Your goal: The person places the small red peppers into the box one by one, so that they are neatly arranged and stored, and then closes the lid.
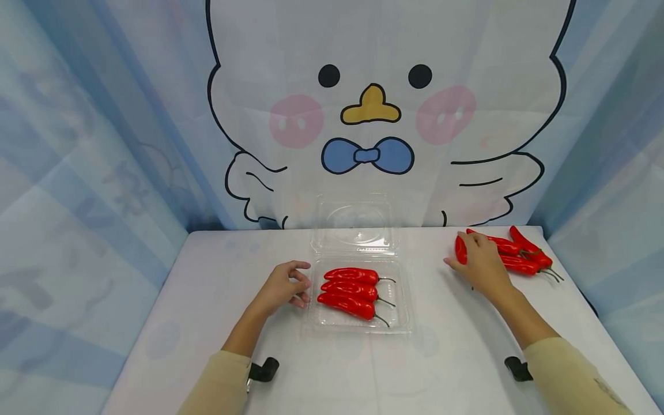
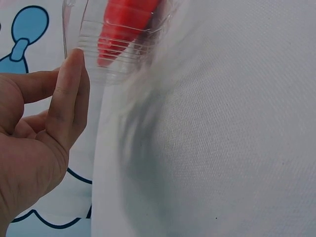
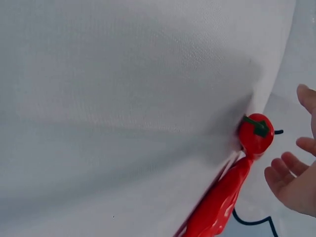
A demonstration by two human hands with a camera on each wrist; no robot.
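Three red chili peppers (image 1: 346, 290) lie side by side in the base of a clear plastic clamshell box (image 1: 402, 323), whose lid (image 1: 354, 216) stands raised at the back. My left hand (image 1: 284, 288) is at the box's left edge, its fingers loosely bent; in the left wrist view the fingertips reach the box's ribbed wall (image 2: 106, 44). At the back right, my right hand (image 1: 482, 262) is over a group of several red chili peppers (image 1: 521, 265). Nearest its thumb is a round, tomato-like red fruit (image 3: 256, 137) with a green top. The right fingers look spread, apart from it.
A white cloth covers the table (image 1: 233, 259). Behind it hangs a curtain (image 1: 244, 34) printed with a cartoon bird, and blue curtains (image 1: 78, 173) close both sides. Dark wrist mounts (image 1: 266, 370) show at both cuffs.
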